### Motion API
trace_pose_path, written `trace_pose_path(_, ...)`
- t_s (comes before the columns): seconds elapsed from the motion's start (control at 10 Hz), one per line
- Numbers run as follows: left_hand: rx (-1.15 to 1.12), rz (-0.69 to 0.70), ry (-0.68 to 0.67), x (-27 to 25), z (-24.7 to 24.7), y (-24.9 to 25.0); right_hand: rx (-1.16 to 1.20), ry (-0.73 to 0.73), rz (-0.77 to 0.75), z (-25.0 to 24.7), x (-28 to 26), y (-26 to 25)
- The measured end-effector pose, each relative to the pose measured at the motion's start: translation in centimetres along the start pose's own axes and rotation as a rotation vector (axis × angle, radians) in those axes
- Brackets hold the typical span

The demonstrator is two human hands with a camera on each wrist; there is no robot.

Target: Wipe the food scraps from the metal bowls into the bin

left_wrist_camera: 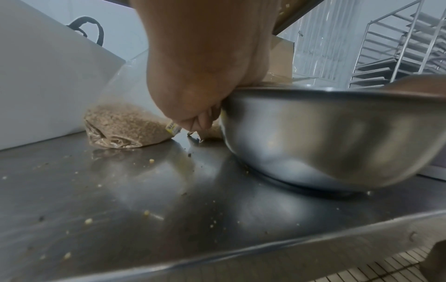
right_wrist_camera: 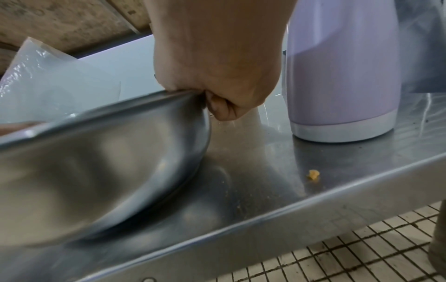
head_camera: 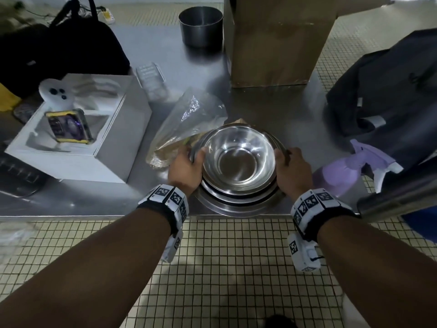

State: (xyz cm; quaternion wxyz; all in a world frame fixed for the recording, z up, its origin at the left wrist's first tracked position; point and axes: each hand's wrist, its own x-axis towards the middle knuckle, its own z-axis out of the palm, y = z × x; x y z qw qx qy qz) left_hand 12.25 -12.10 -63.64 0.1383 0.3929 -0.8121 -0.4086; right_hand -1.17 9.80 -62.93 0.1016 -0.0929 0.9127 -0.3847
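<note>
A nested stack of shiny metal bowls (head_camera: 238,162) sits at the front edge of the steel table (head_camera: 94,200). My left hand (head_camera: 186,168) grips the stack's left rim, thumb inside the top bowl. My right hand (head_camera: 292,169) grips the right rim the same way. In the left wrist view my left hand (left_wrist_camera: 205,106) curls under the bowl rim (left_wrist_camera: 313,137). The right wrist view shows my right hand (right_wrist_camera: 217,99) pinching the bowl's edge (right_wrist_camera: 120,152). The top bowl's inside looks clean. A dark round bin (head_camera: 201,26) stands at the table's far side.
A clear bag of grain (head_camera: 186,129) lies just behind the bowls, a white box (head_camera: 78,129) to the left, a purple spray bottle (head_camera: 343,171) to the right. A tall cardboard box (head_camera: 276,41) and black bags stand further back. Crumbs (right_wrist_camera: 313,174) dot the table.
</note>
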Motion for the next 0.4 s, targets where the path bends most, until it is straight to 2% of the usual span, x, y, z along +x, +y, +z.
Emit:
trace_pose_path(0.2,-0.043,0.007,-0.039,-2.1,-1.2,-0.4,-0.072,-0.099,0.033,-1.5,-1.7,-0.6)
trace_pose_path(0.4,0.097,0.037,-0.133,-4.0,-2.9,-0.2,-0.292,-0.172,0.004,-3.8,-3.8,-1.7)
